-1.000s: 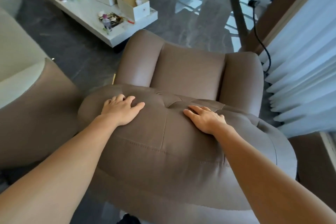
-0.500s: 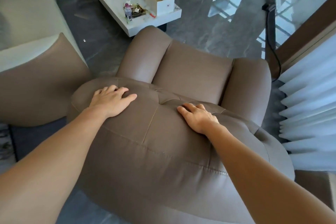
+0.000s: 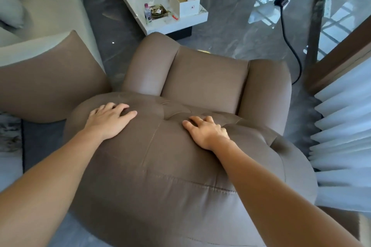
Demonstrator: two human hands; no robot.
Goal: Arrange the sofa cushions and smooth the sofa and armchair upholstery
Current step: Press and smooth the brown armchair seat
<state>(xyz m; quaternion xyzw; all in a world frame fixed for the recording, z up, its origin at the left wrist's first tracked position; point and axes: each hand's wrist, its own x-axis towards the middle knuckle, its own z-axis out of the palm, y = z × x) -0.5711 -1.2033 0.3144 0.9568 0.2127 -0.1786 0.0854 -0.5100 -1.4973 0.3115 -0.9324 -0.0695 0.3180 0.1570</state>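
Observation:
I look down from behind at a brown armchair (image 3: 204, 78) with a padded, tufted backrest top (image 3: 160, 166). My left hand (image 3: 109, 121) lies palm down on the left part of that backrest top, fingers slightly spread. My right hand (image 3: 206, 130) rests flat on the right part, next to the centre crease. Neither hand holds anything. The sofa (image 3: 50, 74) with a brown end panel and pale green seat stands to the left, and a grey-green cushion (image 3: 10, 12) lies on it at the far left edge.
A white coffee table (image 3: 138, 6) with boxes, a paper bag, bottles and a plant stands beyond the armchair. A black cable (image 3: 291, 46) runs over the dark glossy floor at the right. White pleated curtains (image 3: 345, 136) hang close to the chair's right side.
The view has swung leftward, bringing more of the sofa and coffee table into sight. Both hands stay flat on the backrest top at about the same places.

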